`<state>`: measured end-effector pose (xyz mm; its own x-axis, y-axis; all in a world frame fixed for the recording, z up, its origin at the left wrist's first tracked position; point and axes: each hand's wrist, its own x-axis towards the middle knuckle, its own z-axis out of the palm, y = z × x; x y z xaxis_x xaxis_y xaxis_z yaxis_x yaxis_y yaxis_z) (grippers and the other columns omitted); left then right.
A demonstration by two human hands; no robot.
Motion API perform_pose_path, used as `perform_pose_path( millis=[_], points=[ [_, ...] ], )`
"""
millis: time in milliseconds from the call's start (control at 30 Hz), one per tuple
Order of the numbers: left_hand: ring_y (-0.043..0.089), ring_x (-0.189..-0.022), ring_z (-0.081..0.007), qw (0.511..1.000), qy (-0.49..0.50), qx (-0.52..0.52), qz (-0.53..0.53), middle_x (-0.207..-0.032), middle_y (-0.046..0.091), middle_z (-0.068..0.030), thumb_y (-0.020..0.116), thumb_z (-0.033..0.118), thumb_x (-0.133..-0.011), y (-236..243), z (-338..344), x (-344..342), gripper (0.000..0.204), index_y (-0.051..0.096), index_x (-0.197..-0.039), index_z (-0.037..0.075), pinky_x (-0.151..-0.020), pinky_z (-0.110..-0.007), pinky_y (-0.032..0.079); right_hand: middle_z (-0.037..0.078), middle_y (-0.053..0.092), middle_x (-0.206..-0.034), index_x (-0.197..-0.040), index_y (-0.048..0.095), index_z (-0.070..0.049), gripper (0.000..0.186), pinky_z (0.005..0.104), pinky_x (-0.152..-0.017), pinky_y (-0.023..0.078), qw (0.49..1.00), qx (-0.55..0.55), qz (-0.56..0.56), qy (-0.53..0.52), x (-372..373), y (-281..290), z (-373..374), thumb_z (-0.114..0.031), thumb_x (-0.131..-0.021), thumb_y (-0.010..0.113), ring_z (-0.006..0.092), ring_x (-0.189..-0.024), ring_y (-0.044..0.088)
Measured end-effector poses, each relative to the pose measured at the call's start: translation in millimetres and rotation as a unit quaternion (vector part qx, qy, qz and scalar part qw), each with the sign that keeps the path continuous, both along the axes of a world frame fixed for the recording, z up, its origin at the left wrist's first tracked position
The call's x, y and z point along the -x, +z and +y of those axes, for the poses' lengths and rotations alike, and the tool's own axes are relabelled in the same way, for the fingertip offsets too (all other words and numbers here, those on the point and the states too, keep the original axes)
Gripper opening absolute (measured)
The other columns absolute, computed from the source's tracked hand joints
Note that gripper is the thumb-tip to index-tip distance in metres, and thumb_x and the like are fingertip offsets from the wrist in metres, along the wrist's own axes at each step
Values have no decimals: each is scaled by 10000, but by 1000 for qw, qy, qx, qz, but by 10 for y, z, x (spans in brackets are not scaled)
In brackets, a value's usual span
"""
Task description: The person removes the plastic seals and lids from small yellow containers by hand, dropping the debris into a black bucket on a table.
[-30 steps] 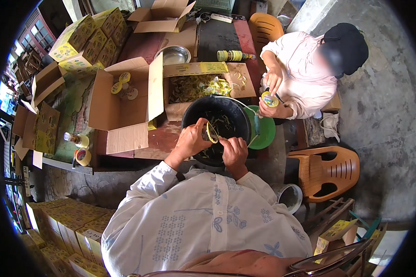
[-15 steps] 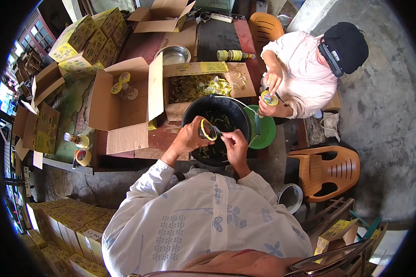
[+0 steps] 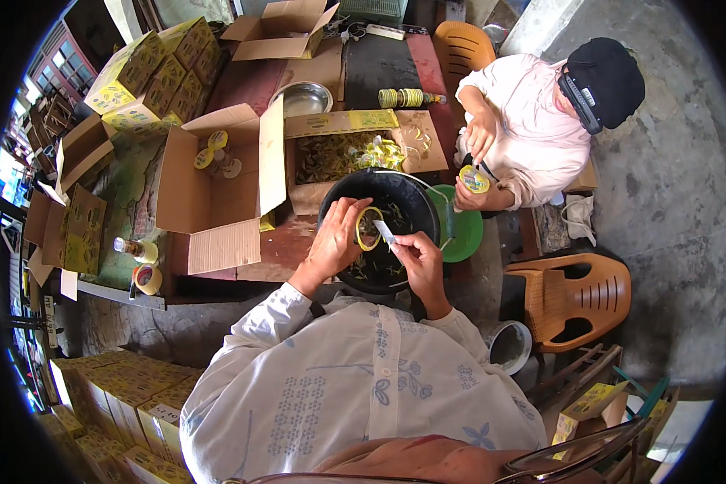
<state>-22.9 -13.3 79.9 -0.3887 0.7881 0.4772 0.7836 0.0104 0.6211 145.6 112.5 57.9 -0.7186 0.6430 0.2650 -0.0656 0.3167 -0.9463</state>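
My left hand is closed round a plastic cup with a yellow rim, tilted so that its mouth faces right. Pinched in my right hand is a short flat blade, pale where it catches light. Its tip points up and left, just beside the cup's rim and apart from it. Both hands are over a black bucket with thin yellowish strips inside. A green basin stands against the bucket's right side. Across from me, a co-worker's hands hold another cup with a yellow lid and a small tool.
An open carton holding a few cups lies left on the table. Beyond the bucket, another carton is full of yellow scraps. Stacked cups and a metal bowl are farther back. An orange chair stands right.
My right hand has drawn the blade slightly right, away from the cup's rim, and turned it so its pale flat side shows. My left hand has turned the cup a little.
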Motion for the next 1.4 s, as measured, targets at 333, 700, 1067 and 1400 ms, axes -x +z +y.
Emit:
perform_pose_path(
  millis=[333,700,1067,1400],
  points=[
    [591,-1045,-346,995,-2,-6,102,-1128,605,-142,701,21,-787,-126,45,63,478,552,-1241,17,-890,-454,460,60,640,-857,-972,714,3,82,275,-636,481,999,-24,-23,-22,46,4,26,0,-897,748,120,-713,610],
    [648,-912,-321,988,119,28,92,-973,656,-109,813,103,-709,-114,100,-22,588,532,-1219,17,-823,-444,486,58,548,-850,-1025,705,-59,184,381,-677,480,902,-423,-51,-67,63,12,-148,-9,-848,715,259,-762,571],
    [706,-862,-415,988,76,119,-68,-906,707,-167,818,127,-712,-196,81,30,604,494,-1213,36,-754,-486,556,58,546,-832,-1036,705,-68,169,375,-659,468,879,-470,-43,-69,65,-188,-107,-33,-875,670,248,-748,572],
    [703,-951,-332,951,-25,202,-231,-997,703,-155,881,163,-662,-303,-79,287,640,538,-1186,26,-829,-398,543,74,543,-844,-1033,696,-64,201,389,-675,472,903,-424,-23,-59,109,-229,-236,7,-846,669,262,-767,573]
  ],
)
